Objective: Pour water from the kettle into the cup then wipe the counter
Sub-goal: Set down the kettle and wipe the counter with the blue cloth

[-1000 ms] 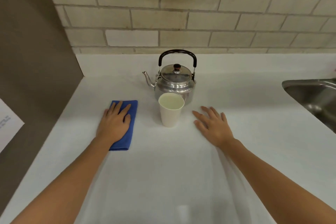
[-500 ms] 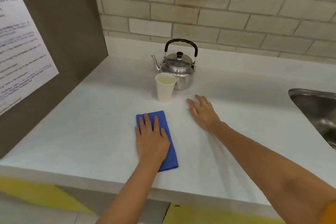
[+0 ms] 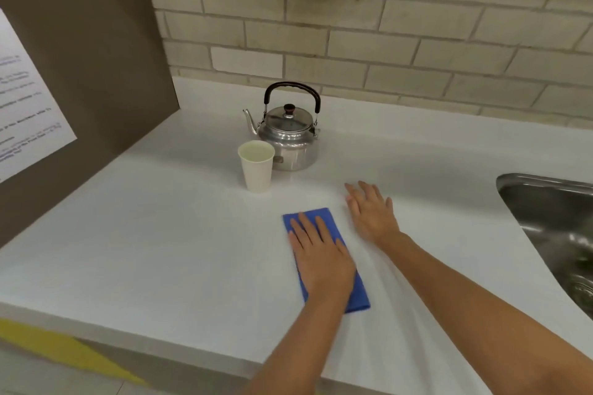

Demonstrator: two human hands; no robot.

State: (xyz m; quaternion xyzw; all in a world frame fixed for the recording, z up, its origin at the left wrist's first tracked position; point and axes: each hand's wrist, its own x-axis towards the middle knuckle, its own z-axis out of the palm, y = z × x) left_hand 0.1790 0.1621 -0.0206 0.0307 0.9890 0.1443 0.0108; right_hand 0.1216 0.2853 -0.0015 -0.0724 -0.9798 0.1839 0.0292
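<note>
A steel kettle (image 3: pixel 287 138) with a black handle stands upright at the back of the white counter (image 3: pixel 160 234), spout to the left. Just in front of it, on its left side, a white paper cup (image 3: pixel 257 170) holds liquid near the rim. My left hand (image 3: pixel 321 256) lies flat, fingers spread, pressing a folded blue cloth (image 3: pixel 359 295) onto the counter in front of the cup and to its right. My right hand (image 3: pixel 370 212) rests palm down on the bare counter right beside the cloth, holding nothing.
A steel sink (image 3: pixel 552 221) is sunk into the counter at the right. A brown side panel (image 3: pixel 96 58) with a printed sheet (image 3: pixel 25 106) closes off the left. A brick wall runs behind, and the counter's front edge is near my forearms.
My left hand has slid the blue cloth from left of the cup toward the front and right, next to my right hand. The view has pulled back. Kettle and cup stay put.
</note>
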